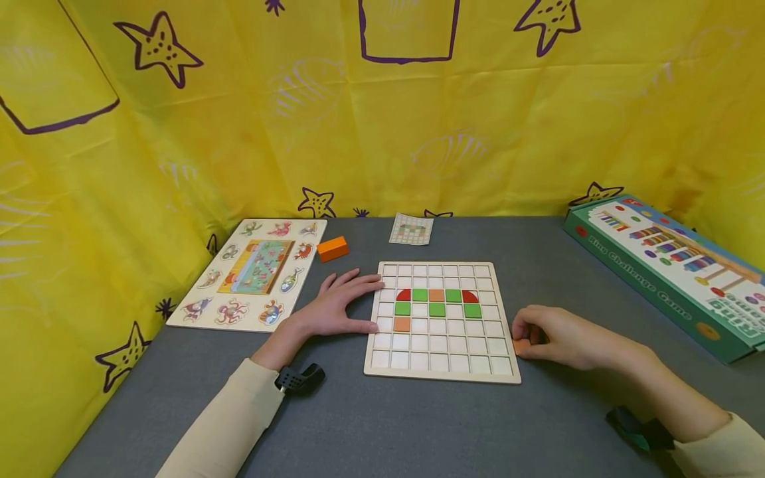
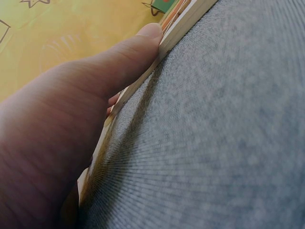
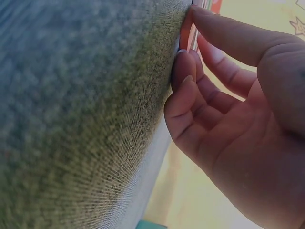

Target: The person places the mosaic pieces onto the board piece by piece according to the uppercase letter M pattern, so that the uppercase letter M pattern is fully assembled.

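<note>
A square wooden grid board (image 1: 438,343) lies flat in the middle of the table. Set in its cells are several green tiles (image 1: 437,310), two red rounded tiles (image 1: 469,297) and two orange tiles (image 1: 402,324). My left hand (image 1: 337,305) touches the board's left edge with its fingers and thumb extended; the left wrist view shows the thumb (image 2: 128,57) along the wooden edge. Beside the board's lower right edge, my right hand (image 1: 558,336) pinches an orange tile (image 3: 187,33) between thumb and fingers, close to the table. The fingers partly hide this tile.
A small pattern card (image 1: 411,229) lies behind the board. An orange block (image 1: 332,249) sits at the back left, next to a sea-animal puzzle board (image 1: 239,232). On the right stands a green game box (image 1: 645,272). A yellow patterned cloth (image 1: 382,133) closes off the back.
</note>
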A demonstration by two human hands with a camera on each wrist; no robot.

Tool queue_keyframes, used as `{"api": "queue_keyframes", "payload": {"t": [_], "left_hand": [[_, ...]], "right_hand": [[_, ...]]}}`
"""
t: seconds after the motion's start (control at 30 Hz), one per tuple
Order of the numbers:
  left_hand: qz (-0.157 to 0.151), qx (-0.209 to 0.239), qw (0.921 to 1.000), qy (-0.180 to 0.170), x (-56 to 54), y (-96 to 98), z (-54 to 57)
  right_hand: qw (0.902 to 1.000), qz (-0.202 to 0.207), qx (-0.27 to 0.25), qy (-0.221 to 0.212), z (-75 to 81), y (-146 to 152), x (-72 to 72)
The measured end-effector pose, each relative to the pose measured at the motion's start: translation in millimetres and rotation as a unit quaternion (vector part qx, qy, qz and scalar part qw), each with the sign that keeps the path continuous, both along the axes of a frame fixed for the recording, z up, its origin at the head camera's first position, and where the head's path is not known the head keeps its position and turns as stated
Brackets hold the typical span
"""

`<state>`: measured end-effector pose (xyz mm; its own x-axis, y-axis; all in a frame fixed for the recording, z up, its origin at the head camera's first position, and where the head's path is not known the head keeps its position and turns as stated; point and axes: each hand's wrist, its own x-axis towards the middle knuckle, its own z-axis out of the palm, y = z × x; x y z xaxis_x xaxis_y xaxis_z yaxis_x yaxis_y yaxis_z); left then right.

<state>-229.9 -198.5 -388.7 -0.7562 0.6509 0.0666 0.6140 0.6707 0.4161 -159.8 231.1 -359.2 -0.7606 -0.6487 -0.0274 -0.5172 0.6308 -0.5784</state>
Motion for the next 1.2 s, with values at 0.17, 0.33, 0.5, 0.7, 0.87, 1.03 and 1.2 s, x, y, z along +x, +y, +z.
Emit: {"api": "queue_keyframes", "payload": {"t": [0.17,0.33,0.5,0.7,0.87,1.03,1.2], "left_hand": [[-0.001,0.001,1.0000,0.000,0.5,0.2,0.9],[0.000,0.002,1.0000,-0.002,-0.2,0.3,0.5],[-0.002,0.003,1.0000,-0.002,-0.5,0.6,-0.2],[-0.003,0.006,1.0000,0.000,0.3,0.6,-0.2],[-0.001,0.003,1.0000,0.000,0.5,0.4,-0.2],[-0.003,0.003,1.0000,0.001,0.8,0.2,0.3],[-0.003,0.004,1.0000,0.002,0.6,0.2,0.2]], "right_hand": [[0.9998,-0.003,0.005,-0.017,-0.1,0.1,0.4],[0.9999,0.001,0.009,-0.009,0.2,0.8,0.6],[0.9999,0.002,0.009,-0.013,-0.3,0.6,0.8],[0.9999,-0.001,-0.002,-0.017,2.3,2.1,-0.3],[0.9997,-0.012,-0.005,-0.019,9.4,2.7,-2.7],[0.9998,-0.017,-0.007,-0.009,15.6,-1.3,-6.4],[0.9997,-0.013,-0.019,-0.012,16.3,-11.1,-10.9]]}}
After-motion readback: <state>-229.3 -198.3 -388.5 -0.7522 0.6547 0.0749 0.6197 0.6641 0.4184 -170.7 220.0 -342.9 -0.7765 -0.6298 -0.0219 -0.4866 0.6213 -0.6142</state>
